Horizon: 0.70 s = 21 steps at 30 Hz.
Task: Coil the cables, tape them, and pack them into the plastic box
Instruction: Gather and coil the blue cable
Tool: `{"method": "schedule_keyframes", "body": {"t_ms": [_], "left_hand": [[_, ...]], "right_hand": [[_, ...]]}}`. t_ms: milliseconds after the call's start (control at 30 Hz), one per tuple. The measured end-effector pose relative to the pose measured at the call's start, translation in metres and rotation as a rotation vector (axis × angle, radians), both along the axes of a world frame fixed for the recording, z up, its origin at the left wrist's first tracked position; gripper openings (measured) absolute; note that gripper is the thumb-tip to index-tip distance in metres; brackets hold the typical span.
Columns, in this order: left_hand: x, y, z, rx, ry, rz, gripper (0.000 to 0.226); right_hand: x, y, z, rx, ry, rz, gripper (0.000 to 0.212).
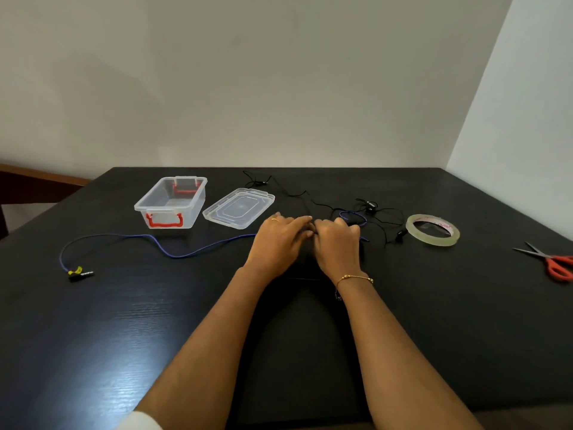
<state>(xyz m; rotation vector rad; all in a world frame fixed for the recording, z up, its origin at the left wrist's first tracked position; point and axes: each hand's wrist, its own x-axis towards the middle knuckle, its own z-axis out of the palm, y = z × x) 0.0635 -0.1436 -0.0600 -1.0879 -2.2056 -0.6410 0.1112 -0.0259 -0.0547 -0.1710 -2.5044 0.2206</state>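
Toward the left edge of the desk (93, 321): plug (81, 273) of the blue cable (173, 254), marked with a yellow tag; the cable loops back from it and runs rightward across the dark surface to the hands.
Left of centre, toward the far edge: plastic box (170, 201), clear, open, upright, with red handles at its near and far ends.
Just right of the box: lid (238, 207), clear, lying flat on the desk, apart from the box.
Centre: left hand (276, 240), ring on one finger, fingers extended and meeting the right hand; whether they pinch the blue cable cannot be told.
Centre, touching the left: right hand (336, 242), bracelet at the wrist, fingers curled down over a loop of the blue cable.
Far side, centre to right: black cables (369, 207), thin, uncoiled, tangled loosely.
Right of the black cables: tape roll (432, 229), clear, lying flat.
Near the right edge: scissors (555, 263), red handles, blades slightly parted.
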Motion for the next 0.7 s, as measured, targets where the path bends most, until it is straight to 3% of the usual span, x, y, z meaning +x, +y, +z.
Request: {"method": "schedule_keyframes", "body": {"t_ms": [133,233,367,500,700], "left_hand": [[-0.006,-0.009,0.002,0.174,0.046,0.223,0.025],[-0.014,-0.025,0.004,0.275,-0.038,0.446,0.025],[-0.017,-0.035,0.005,0.287,-0.201,0.608,0.028],[-0.025,-0.05,0.004,0.411,-0.317,0.755,0.028],[-0.029,-0.067,0.003,0.323,-0.413,0.921,0.03]], "right_hand": [[-0.004,0.004,-0.007,-0.046,0.102,-0.043,0.027],[-0.002,0.009,-0.008,-0.069,0.074,-0.109,0.028],[0.0,0.011,-0.006,-0.09,-0.006,-0.127,0.024],[0.005,0.026,-0.005,-0.237,0.041,-0.253,0.02],[0.011,0.034,0.001,-0.321,0.044,-0.426,0.022]]}}
